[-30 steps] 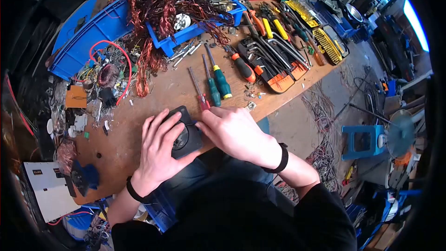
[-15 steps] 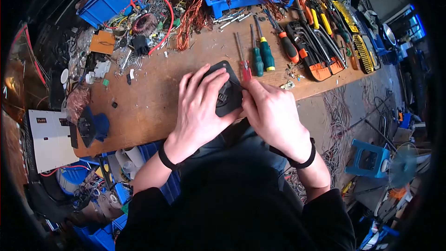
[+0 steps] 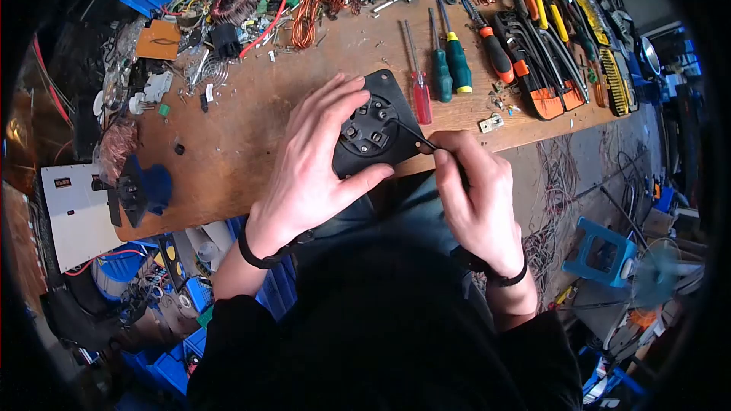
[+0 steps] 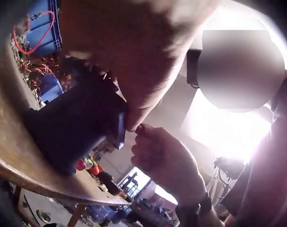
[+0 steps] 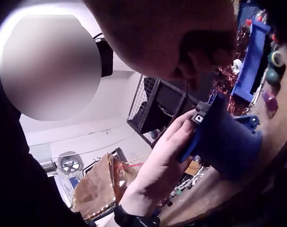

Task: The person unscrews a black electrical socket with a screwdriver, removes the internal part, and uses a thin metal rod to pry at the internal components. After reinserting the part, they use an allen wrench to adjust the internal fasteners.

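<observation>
A square black-faced socket [image 3: 405, 101] with a round face of terminals and screws stands at the table's front edge. Its blue body [image 5: 240, 146] shows below the plate in the right wrist view. My left hand [image 3: 304, 164] holds the plate from the left, fingers across the far side and thumb along the near edge. Between thumb and index finger my right hand [image 3: 480, 202] pinches a thin black hex key [image 3: 412, 134] at the plate's right corner. The key's bent end reaches over the round face.
A red screwdriver [image 3: 422, 97] and green-handled screwdrivers [image 3: 458, 68] lie just beyond the socket. Farther right are a hex key set [image 3: 544, 80] and pliers. Wire scraps [image 3: 236, 4] litter the left back. Another blue-and-black socket [image 3: 148, 189] sits at the left edge.
The right hand has turned and drawn back to the lower right, so more of the hex key shows. The round face is more exposed. The head view has shifted too.
</observation>
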The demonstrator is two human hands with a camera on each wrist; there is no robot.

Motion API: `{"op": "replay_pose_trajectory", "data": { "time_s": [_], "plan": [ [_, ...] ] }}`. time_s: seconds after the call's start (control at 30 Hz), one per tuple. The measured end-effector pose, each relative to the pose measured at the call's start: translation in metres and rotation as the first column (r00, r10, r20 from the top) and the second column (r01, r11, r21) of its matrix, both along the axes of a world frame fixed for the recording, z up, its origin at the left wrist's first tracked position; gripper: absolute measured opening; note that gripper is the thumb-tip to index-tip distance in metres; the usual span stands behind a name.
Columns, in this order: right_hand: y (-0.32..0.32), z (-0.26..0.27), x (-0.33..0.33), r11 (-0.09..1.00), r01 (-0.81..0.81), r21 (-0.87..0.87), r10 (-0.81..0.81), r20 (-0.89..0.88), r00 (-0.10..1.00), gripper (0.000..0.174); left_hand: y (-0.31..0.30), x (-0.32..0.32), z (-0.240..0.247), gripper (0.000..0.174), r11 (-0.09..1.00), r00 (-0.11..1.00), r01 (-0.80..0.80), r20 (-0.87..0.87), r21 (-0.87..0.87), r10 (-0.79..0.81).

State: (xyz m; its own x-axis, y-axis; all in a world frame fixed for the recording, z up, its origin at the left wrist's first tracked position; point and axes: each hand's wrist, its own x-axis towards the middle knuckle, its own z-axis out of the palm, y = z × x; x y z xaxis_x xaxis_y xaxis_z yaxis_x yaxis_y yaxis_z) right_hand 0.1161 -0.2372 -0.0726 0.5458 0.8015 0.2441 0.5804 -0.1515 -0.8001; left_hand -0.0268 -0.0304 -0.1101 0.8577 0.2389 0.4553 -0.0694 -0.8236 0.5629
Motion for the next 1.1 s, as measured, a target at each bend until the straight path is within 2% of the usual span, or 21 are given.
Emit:
{"op": "replay_pose_trajectory", "data": {
  "time_s": [0.1, 0.23, 0.3, 0.4, 0.5, 0.6, 0.7, 0.77, 0.9, 1.1],
  "plan": [
    [-0.009, 0.002, -0.001, 0.993, 0.048, -0.112, -0.060, -0.105, 0.993, 0.013, -0.001, 0.002, -0.006, 0.082, 1.000, 0.999, 0.010, 0.045, -0.024, -0.009],
    [-0.013, -0.006, -0.011, 0.999, 0.002, -0.054, -0.007, -0.103, 0.995, 0.012, -0.015, 0.000, -0.011, 0.080, 0.998, 0.998, -0.042, 0.047, -0.039, 0.044],
    [-0.013, -0.006, -0.016, 0.997, 0.022, -0.075, -0.031, -0.116, 0.993, 0.012, -0.028, -0.002, -0.011, 0.080, 0.982, 0.981, -0.187, 0.058, 0.025, 0.185],
    [-0.014, -0.011, -0.019, 0.987, 0.129, -0.096, -0.139, -0.107, 0.984, 0.011, -0.033, -0.009, -0.008, 0.082, 0.982, 0.982, -0.189, 0.023, 0.006, 0.189],
    [-0.018, -0.019, -0.019, 0.990, 0.119, -0.072, -0.125, -0.094, 0.988, 0.011, -0.031, -0.016, -0.001, 0.078, 0.988, 0.989, -0.145, -0.013, -0.054, 0.145],
    [-0.022, -0.017, -0.022, 0.997, 0.058, -0.050, -0.062, -0.082, 0.995, 0.011, -0.027, -0.019, 0.000, 0.060, 0.985, 0.992, -0.124, -0.033, -0.122, 0.121],
    [-0.018, -0.014, -0.027, 0.997, 0.007, -0.074, -0.013, -0.088, 0.996, 0.011, -0.031, -0.016, -0.005, 0.053, 0.984, 0.986, -0.169, 0.008, -0.050, 0.169],
    [-0.011, -0.019, -0.027, 1.000, -0.005, -0.030, 0.004, -0.030, 1.000, 0.013, -0.034, -0.015, -0.008, 0.049, 0.976, 0.976, -0.211, 0.051, -0.043, 0.213],
    [-0.008, -0.023, -0.027, 1.000, 0.002, -0.025, -0.004, -0.069, 0.998, 0.013, -0.039, -0.013, -0.011, 0.048, 0.960, 0.956, -0.280, 0.079, -0.029, 0.282],
    [-0.005, -0.022, -0.020, 0.999, -0.028, -0.015, 0.028, 0.009, 1.000, 0.013, -0.039, -0.013, -0.012, 0.048, 0.957, 0.954, -0.289, 0.073, -0.026, 0.290]
  ]
}}
